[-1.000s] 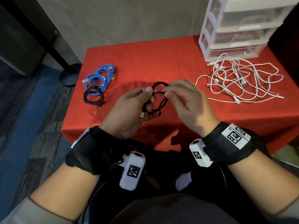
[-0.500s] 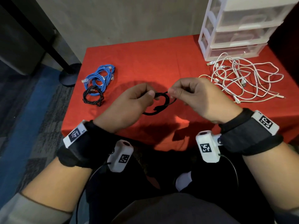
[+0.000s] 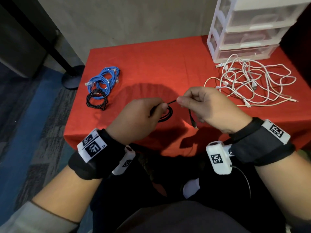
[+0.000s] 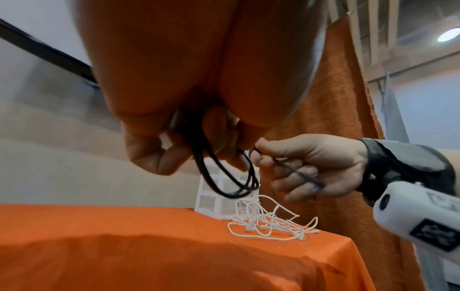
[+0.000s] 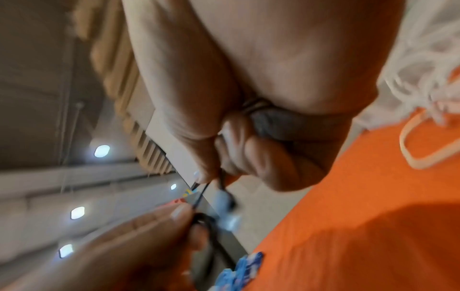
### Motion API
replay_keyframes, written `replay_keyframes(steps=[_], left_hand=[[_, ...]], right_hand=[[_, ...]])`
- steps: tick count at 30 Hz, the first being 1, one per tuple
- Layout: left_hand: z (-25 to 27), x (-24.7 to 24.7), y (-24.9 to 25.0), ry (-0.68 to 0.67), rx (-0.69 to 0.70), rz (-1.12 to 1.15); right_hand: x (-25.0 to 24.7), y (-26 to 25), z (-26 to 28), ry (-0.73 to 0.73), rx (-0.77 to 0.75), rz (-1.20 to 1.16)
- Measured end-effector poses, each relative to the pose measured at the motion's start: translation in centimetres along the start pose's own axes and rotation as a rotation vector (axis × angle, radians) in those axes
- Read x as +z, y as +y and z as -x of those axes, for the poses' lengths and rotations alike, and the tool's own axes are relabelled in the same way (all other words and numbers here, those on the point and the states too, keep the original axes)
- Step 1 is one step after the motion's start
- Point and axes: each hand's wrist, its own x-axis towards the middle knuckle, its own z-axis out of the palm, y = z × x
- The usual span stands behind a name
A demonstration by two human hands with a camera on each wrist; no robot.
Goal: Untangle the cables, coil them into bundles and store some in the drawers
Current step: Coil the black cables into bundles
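Above the red tabletop (image 3: 151, 64), the left hand (image 3: 136, 120) grips a small black cable (image 3: 165, 115) coil while the right hand (image 3: 208, 105) pinches its free end — mid-bundling, I'd say — next, probably wrapping that tail around the loops.

Head view downward; wrist views upward

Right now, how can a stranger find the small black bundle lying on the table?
Look at the left edge of the red table. The blue cables lie there, and the black bundle touches their near side. It alone is black, coiled, and in no hand.
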Motion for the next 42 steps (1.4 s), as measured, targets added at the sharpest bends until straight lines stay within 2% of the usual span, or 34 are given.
replay_keyframes(steps=[3,6,8,13,19,26,29,31,34,38,42], left_hand=[[0.1,0.8,0.1,0.071,-0.109,0.221],[0.1,1.8,1.0,0.14,-0.185,0.416],[0.1,2.2,1.5,0.193,-0.213,0.483],[0.0,2.3,1.9,0.243,-0.237,0.551],[-0.1,2.5,2.4,0.291,-0.267,0.601],[-0.2,2.9,1.5,0.318,-0.195,0.456],[-0.2,3.0,1.1,0.323,-0.207,0.467],[-0.2,2.7,0.6,0.335,-0.247,0.512],[0.0,2.0,0.0,0.332,-0.301,0.623],[0.2,1.4,0.5,0.303,-0.367,0.873],[0.3,1.2,1.7,0.236,-0.434,1.093]], right_hand=[[0.0,0.8,-0.5,0.073,-0.047,0.061],[1.2,0.9,-0.5,0.175,-0.038,-0.015],[2.3,0.5,0.1,0.182,-0.032,-0.109],[4.1,0.4,1.0,0.124,-0.032,-0.261],[3.5,-0.7,0.8,0.063,0.194,-0.442],[3.1,-1.2,1.1,-0.087,0.34,-0.626],[3.5,-1.5,1.1,-0.145,0.319,-0.555],[3.8,-1.3,1.1,-0.116,0.235,-0.431],[3.6,-0.7,1.0,-0.024,0.046,-0.149],[2.4,-0.3,0.2,0.13,-0.02,-0.105],[2.1,0.7,-0.3,0.349,-0.147,0.203]])
